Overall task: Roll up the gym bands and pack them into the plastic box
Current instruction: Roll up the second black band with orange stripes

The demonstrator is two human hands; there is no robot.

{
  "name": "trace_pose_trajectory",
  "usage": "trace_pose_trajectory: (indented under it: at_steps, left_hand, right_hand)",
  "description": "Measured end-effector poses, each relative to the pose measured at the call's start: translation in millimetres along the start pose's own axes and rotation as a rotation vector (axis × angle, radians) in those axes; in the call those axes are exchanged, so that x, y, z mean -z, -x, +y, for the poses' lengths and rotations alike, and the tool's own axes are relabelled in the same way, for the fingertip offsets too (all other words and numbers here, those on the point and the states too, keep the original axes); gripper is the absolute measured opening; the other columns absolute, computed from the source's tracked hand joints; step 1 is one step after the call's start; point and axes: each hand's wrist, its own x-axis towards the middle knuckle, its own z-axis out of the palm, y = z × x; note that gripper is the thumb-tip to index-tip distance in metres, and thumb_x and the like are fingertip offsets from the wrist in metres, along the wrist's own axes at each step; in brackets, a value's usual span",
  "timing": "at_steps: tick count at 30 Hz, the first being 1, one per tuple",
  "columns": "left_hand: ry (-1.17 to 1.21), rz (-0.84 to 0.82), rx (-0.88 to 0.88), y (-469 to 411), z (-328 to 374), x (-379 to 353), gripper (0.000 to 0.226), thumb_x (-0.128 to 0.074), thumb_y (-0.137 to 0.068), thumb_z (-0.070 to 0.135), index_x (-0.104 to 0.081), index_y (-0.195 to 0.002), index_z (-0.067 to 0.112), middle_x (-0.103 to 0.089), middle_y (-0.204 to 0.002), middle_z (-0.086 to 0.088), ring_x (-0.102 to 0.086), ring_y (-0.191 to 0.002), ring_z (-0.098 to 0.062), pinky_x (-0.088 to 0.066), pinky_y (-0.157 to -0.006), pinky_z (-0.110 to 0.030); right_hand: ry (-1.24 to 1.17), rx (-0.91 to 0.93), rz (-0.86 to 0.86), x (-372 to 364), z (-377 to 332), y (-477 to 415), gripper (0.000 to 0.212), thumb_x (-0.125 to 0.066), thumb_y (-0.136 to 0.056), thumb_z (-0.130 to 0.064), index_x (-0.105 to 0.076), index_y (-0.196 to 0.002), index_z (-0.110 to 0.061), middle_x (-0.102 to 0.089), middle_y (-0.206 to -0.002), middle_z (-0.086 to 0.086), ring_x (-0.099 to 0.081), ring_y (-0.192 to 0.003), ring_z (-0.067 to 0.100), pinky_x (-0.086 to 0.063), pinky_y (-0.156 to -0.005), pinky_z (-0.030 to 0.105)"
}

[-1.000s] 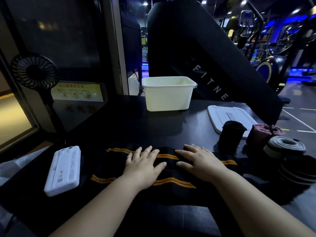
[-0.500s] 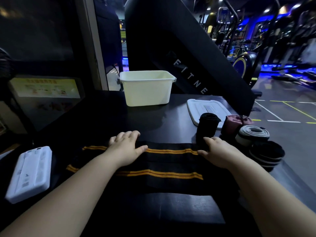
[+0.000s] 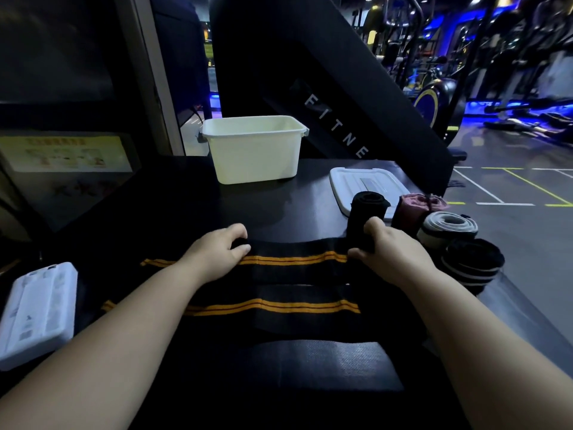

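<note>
beside four rolls (image 3: pixel 446 225), left hand (image 3: pixel 217 259) and right hand (image 3: pixel 393 256) pinch one band (image 3: pixel 294 305).

Wide black band (image 3: pixel 294 305) with orange stripes, spread flat on the near surface (image 3: pixel 173 212), far edge pinched by left hand (image 3: pixel 217 256) and right hand (image 3: pixel 390 246). Four rolled bands clustered at right: black roll (image 3: pixel 367 209) upright, maroon roll (image 3: pixel 415 206), grey roll (image 3: pixel 446 226), striped black roll (image 3: pixel 471 265) nearest. Open white plastic box (image 3: pixel 254 156) at far centre, its lid (image 3: pixel 362 184) flat just right.

Left hand (image 3: pixel 217 259) and right hand (image 3: pixel 393 254) bare (forearms too).
</note>
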Motion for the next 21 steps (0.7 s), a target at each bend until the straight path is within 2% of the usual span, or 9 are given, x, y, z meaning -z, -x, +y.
trace_pose_trajectory:
  at_steps: [3, 6, 9, 11, 15, 18, 21]
  left_hand:
    - [0.009, 0.047, -0.043, -1, 5, 12, 0.011, -0.054, -0.096, 0.034, -0.049, -0.102, 0.027, -0.059, -0.089, 0.001, -0.058, -0.089, -0.024, -0.048, -0.08, -0.038]
    - [0.03, 0.063, -0.097, -2, 11, 28, 0.014, -0.056, -0.096, 0.031, -0.053, -0.107, 0.024, -0.062, -0.1, -0.001, -0.057, -0.097, -0.021, -0.048, -0.086, -0.038]
    - [0.05, 0.08, -0.122, 0, 14, 44, 0.008, -0.061, -0.093, 0.032, -0.057, -0.099, 0.028, -0.061, -0.095, 0.007, -0.056, -0.098, -0.015, -0.042, -0.08, -0.03]
    - [0.054, 0.075, -0.121, 4, 15, 51, 0.006, -0.064, -0.092, 0.032, -0.058, -0.093, 0.031, -0.058, -0.089, 0.013, -0.055, -0.093, -0.011, -0.039, -0.074, -0.026]
    - [0.01, -0.009, -0.104, 14, 13, 52, 0.01, -0.068, -0.088, 0.033, -0.06, -0.084, 0.033, -0.062, -0.088, 0.011, -0.057, -0.089, -0.008, -0.042, -0.07, -0.017]
    - [-0.034, -0.098, -0.077, 22, 6, 40, 0.013, -0.07, -0.086, 0.037, -0.059, -0.081, 0.033, -0.064, -0.086, 0.008, -0.061, -0.086, -0.012, -0.049, -0.077, -0.028]
    - [-0.068, -0.136, -0.072, 29, 3, 26, 0.016, -0.07, -0.085, 0.04, -0.057, -0.078, 0.035, -0.064, -0.085, 0.009, -0.061, -0.085, -0.012, -0.051, -0.079, -0.032]
  right_hand:
    - [-0.02, 0.02, 0.056, 7, -1, 0, 0.036, -0.057, -0.09, -0.052, -0.048, -0.11, -0.023, -0.064, -0.108, 0.001, -0.059, -0.101, 0.028, -0.038, -0.068, 0.034]
    - [-0.085, 0.023, 0.071, 13, 1, -4, 0.032, -0.052, -0.092, -0.054, -0.048, -0.106, -0.025, -0.064, -0.095, 0.0, -0.059, -0.089, 0.026, -0.041, -0.067, 0.035]
    - [-0.134, 0.018, 0.062, 19, 3, -4, 0.028, -0.05, -0.093, -0.055, -0.051, -0.101, -0.028, -0.058, -0.076, -0.005, -0.056, -0.074, 0.019, -0.039, -0.062, 0.034]
    - [-0.169, 0.015, 0.045, 22, 5, -2, 0.023, -0.053, -0.092, -0.053, -0.053, -0.095, -0.03, -0.056, -0.071, -0.008, -0.053, -0.068, 0.011, -0.036, -0.058, 0.032]
    - [-0.222, 0.025, -0.041, 26, 7, 7, 0.02, -0.06, -0.087, -0.053, -0.058, -0.09, -0.033, -0.061, -0.077, -0.01, -0.056, -0.072, 0.008, -0.04, -0.062, 0.03]
    - [-0.18, 0.05, -0.123, 24, 9, 17, 0.02, -0.062, -0.087, -0.052, -0.061, -0.092, -0.033, -0.065, -0.087, -0.007, -0.06, -0.08, 0.012, -0.047, -0.071, 0.029]
    - [-0.101, 0.054, -0.159, 17, 13, 27, 0.027, -0.06, -0.086, -0.057, -0.063, -0.099, -0.033, -0.066, -0.093, -0.004, -0.061, -0.086, 0.016, -0.05, -0.078, 0.031]
